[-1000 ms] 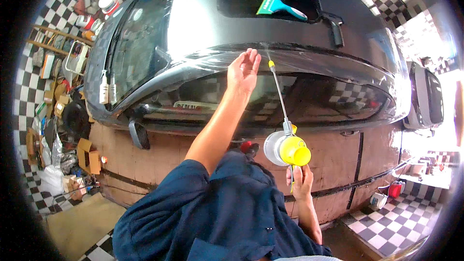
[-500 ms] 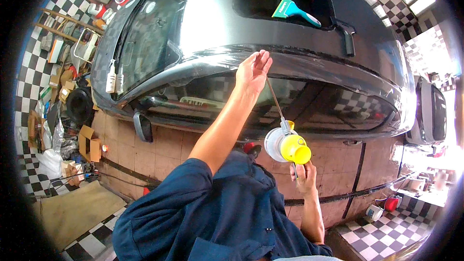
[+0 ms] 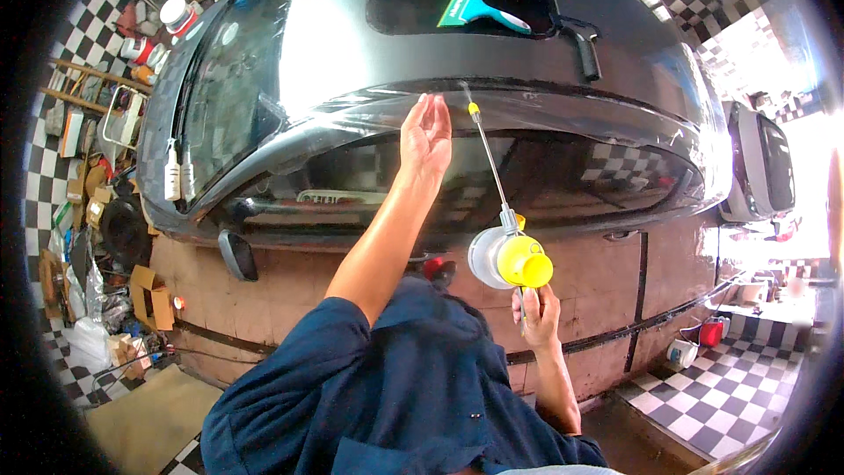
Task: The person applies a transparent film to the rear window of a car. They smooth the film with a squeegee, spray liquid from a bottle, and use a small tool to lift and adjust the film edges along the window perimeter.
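Observation:
My left hand (image 3: 426, 136) is raised at the edge of the dark car's roof (image 3: 440, 62), palm up, fingers stretched out and slightly curved. Wrinkled clear film (image 3: 369, 110) runs along that roof edge beside the fingertips; whether they touch it I cannot tell. My right hand (image 3: 539, 310) is wrapped round the grip of a yellow and grey pump sprayer (image 3: 525, 262). Its long thin wand reaches up to a yellow nozzle (image 3: 475, 109), right of my left hand and close to the roof edge. A faint whitish streak shows just beyond the nozzle.
On the sunroof lies a teal squeegee (image 3: 479, 10), with a black-handled tool (image 3: 585, 51) to its right. A white bottle (image 3: 172, 171) stands near the windshield. The side mirror (image 3: 237, 255) juts out at left. Cardboard boxes (image 3: 151, 297) and clutter line the left wall; another car (image 3: 760, 163) stands at right.
The sprayer's yellow nozzle, hidden behind my left hand before, now shows to its right. My left hand has turned more upright and its fingers have spread somewhat. The view has shifted slightly right.

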Motion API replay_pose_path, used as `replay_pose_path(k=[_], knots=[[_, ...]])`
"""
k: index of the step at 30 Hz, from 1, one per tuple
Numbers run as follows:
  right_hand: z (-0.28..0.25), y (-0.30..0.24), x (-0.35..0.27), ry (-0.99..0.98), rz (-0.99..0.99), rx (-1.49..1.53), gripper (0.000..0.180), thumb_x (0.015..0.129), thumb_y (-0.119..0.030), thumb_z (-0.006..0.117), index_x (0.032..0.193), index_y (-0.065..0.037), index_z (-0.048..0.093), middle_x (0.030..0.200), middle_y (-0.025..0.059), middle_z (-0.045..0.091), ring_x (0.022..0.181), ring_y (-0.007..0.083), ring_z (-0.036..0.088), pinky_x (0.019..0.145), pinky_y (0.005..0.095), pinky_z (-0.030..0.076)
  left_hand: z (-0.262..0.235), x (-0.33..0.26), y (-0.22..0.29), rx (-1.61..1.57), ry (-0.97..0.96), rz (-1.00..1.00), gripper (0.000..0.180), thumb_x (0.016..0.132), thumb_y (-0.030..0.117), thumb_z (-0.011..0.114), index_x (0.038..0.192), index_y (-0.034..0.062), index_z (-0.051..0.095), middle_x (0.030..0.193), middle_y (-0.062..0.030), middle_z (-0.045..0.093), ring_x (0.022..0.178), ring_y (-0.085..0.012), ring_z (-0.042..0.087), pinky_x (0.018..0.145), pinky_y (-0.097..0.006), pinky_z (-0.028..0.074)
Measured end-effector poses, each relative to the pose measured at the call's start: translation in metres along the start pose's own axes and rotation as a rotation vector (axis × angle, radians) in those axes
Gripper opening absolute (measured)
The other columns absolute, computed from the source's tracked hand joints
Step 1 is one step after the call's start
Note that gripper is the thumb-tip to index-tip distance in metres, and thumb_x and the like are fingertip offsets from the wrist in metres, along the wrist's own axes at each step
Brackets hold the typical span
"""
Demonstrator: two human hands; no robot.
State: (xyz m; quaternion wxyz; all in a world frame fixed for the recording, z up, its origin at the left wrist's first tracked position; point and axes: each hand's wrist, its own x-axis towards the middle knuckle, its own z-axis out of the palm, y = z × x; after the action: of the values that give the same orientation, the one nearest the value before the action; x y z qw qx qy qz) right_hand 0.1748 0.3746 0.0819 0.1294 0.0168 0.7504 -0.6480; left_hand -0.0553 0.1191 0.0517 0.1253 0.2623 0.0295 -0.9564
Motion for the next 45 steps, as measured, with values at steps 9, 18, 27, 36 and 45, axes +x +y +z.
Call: replay_pose_path(k=[9,18,27,36,45], knots=[[-0.002,-0.008,-0.007,0.076,0.044,0.046,0.024,0.095,-0.024,0.048,0.089,-0.001,0.049,0.067,0.0014,0.053,0.052,0.0047,0.046,0.047,0.0202,0.039,-0.001,0.0,-0.025,0.053,-0.069,-0.059,0.023,0.087,0.008,0.056,0.103,-0.0029,0.045,0.117,-0.0189,0.051,0.101,-0.026,0.057,0.087,-0.039,0.053],[-0.01,0.006,-0.011,0.072,-0.021,-0.01,0.03,0.097,-0.028,0.046,0.102,0.0,0.052,0.068,0.003,0.054,0.052,0.0058,0.046,0.045,0.019,0.038,0.001,0.004,-0.047,0.248,-0.047,-0.076,0.015,0.091,0.012,0.056,0.097,0.0,0.052,0.102,-0.0142,0.061,0.093,-0.0228,0.059,0.081,-0.035,0.055],[-0.007,0.021,-0.015,0.104,-0.061,-0.033,0.027,0.096,-0.025,0.046,0.101,0.0,0.052,0.067,0.0027,0.053,0.052,0.0055,0.046,0.046,0.019,0.038,0.01,0.0,-0.054,0.123,-0.057,-0.061,0.015,0.092,0.01,0.052,0.098,-0.0033,0.048,0.111,-0.0203,0.057,0.097,-0.029,0.061,0.088,-0.039,0.054],[0.005,0.029,-0.015,0.162,-0.041,0.058,0.023,0.097,-0.022,0.045,0.1,0.0,0.051,0.068,0.0028,0.053,0.052,0.0056,0.046,0.046,0.0192,0.038,0.006,0.002,-0.062,0.216,-0.06,-0.145,0.014,0.091,0.012,0.055,0.094,-0.0014,0.05,0.111,-0.0192,0.057,0.101,-0.0298,0.059,0.09,-0.043,0.052],[0.012,0.036,-0.014,0.197,-0.079,0.061,0.02,0.097,-0.02,0.044,0.099,-0.002,0.051,0.067,0.0018,0.053,0.052,0.0052,0.046,0.047,0.0189,0.038,0.001,0.004,-0.075,0.092,-0.088,-0.189,0.019,0.089,0.011,0.059,0.101,-0.0012,0.051,0.111,-0.017,0.056,0.094,-0.0248,0.059,0.088,-0.041,0.051]])
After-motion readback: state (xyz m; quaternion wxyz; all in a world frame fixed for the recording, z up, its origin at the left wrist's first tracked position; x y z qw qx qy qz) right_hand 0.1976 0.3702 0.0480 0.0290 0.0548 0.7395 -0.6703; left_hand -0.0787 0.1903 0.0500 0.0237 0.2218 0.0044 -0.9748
